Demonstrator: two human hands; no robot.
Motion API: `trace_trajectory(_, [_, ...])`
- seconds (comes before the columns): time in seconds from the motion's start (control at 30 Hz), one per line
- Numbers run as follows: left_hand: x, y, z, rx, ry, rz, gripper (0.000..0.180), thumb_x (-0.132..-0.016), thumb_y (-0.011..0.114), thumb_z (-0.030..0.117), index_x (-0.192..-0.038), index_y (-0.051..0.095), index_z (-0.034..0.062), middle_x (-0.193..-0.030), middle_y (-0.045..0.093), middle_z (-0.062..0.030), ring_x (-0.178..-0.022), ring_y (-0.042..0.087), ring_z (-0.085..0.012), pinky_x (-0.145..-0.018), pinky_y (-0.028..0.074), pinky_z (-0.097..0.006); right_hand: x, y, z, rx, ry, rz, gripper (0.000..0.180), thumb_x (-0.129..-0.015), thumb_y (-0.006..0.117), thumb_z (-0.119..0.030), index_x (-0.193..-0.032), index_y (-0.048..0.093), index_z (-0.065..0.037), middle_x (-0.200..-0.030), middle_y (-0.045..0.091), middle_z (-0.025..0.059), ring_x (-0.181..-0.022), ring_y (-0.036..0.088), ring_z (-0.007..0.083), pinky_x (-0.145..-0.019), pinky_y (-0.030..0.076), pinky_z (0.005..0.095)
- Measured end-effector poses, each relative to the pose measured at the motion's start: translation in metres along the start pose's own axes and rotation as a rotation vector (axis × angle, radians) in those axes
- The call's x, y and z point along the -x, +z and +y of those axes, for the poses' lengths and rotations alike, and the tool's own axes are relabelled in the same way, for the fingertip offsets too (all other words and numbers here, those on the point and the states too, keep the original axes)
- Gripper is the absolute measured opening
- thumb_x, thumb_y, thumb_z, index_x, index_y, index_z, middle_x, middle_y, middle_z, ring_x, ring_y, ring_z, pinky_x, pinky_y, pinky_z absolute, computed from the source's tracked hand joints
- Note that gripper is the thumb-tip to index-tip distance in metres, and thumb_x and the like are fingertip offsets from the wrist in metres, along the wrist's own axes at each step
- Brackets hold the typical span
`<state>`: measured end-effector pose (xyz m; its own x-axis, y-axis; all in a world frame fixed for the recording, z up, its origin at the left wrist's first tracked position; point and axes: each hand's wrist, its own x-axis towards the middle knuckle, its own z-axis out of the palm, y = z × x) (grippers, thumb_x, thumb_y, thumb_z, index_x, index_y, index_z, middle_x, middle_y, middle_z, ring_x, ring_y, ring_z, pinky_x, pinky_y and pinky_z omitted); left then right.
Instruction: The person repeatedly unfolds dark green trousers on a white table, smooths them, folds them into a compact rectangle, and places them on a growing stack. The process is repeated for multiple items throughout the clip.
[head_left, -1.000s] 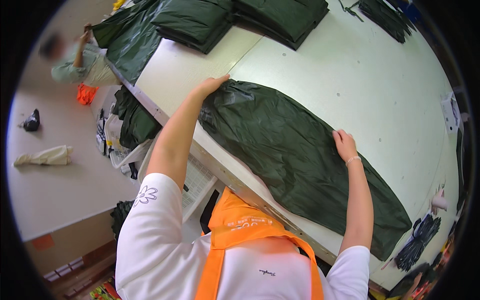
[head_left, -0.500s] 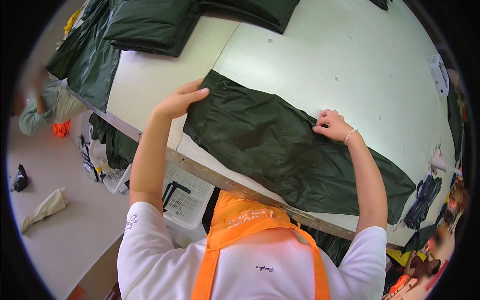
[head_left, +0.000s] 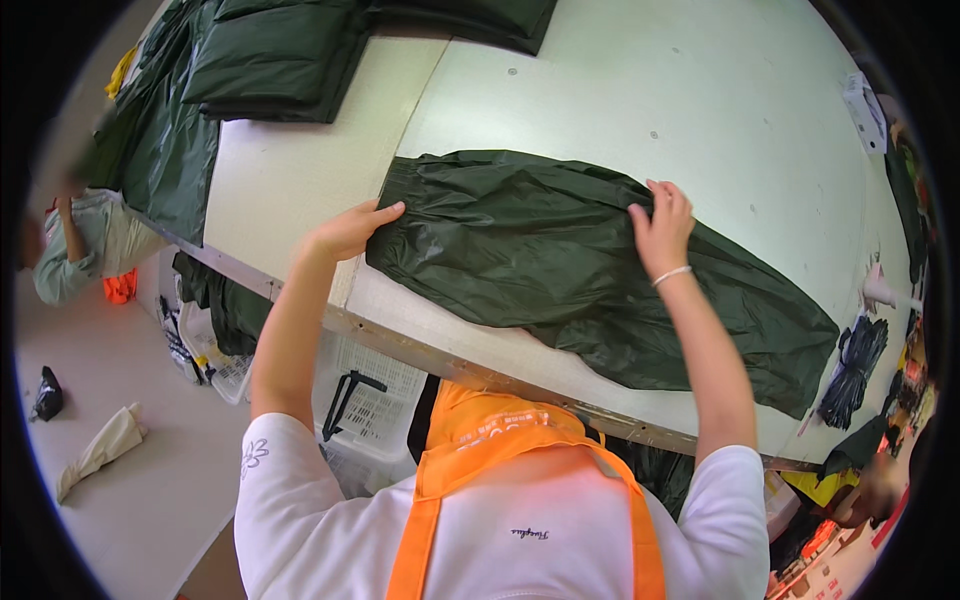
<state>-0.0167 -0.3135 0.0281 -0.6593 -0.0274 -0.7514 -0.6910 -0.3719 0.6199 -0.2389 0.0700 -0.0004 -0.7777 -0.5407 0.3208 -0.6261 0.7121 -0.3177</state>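
Observation:
A dark green garment [head_left: 520, 240], thin and slightly shiny like rain trousers, lies lengthwise across the pale table [head_left: 760, 120]. Its gathered, elastic-looking end is on the left. My left hand [head_left: 350, 228] is closed on that end, thumb on top and fingers mostly hidden under the cloth. Along the garment's far edge, right of the middle, rests my right hand [head_left: 664, 228]. Its thumb and fingers are apart, and they touch the fabric without a visible pinch. Creases run through the cloth between both hands.
Folded dark green garments [head_left: 275, 60] are stacked at the far left. Loose green cloth [head_left: 170, 140] hangs over the table's left edge. Below the edge stands a white plastic basket [head_left: 385, 405]. A dark bundle of cords [head_left: 853, 370] lies at right. Another person [head_left: 95, 240] is at far left.
My right hand has gone from a pinch to spread fingers on the cloth. The garment's far edge now lies straighter and wider, and its near edge has shifted up from the table's front.

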Motion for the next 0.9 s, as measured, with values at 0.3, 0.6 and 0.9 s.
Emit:
trace_trajectory(0.3, [-0.038,0.036,0.012,-0.443,0.408,0.622,0.049,-0.085,0.061,0.021,-0.123,0.044,-0.0037,-0.105,0.061,-0.0145,-0.091,0.059,-0.0228,-0.079,0.047,-0.032,0.127,-0.020,-0.080,-0.066,-0.156,-0.523,0.054,-0.082,0.058,-0.026,-0.132,0.041,-0.013,-0.139,0.034,0.0123,-0.127,0.031,0.0322,-0.102,0.025,0.0484])
trace_trajectory(0.6, [-0.058,0.222,-0.008,-1.495,0.978,0.360,0.070,-0.074,0.065,0.046,-0.135,0.039,0.0199,-0.146,0.026,-0.0113,-0.135,0.019,-0.0344,-0.106,0.012,-0.058,-0.011,0.022,0.026,0.052,0.197,-0.094,0.038,-0.071,0.071,-0.030,-0.101,0.059,-0.011,-0.097,0.058,0.0086,-0.100,0.049,0.0309,-0.083,0.040,0.0438])
trace_trajectory(0.9, [-0.086,0.284,-0.024,-1.546,0.977,0.343,0.074,-0.078,0.063,0.039,-0.135,0.035,0.0012,-0.145,0.021,-0.0238,-0.134,0.017,-0.0404,-0.106,0.013,-0.055,0.024,0.016,0.006,-0.083,0.238,-0.029,0.058,-0.078,0.059,-0.015,-0.130,0.038,-0.004,-0.139,0.029,0.0211,-0.132,0.022,0.0381,-0.106,0.017,0.0547])
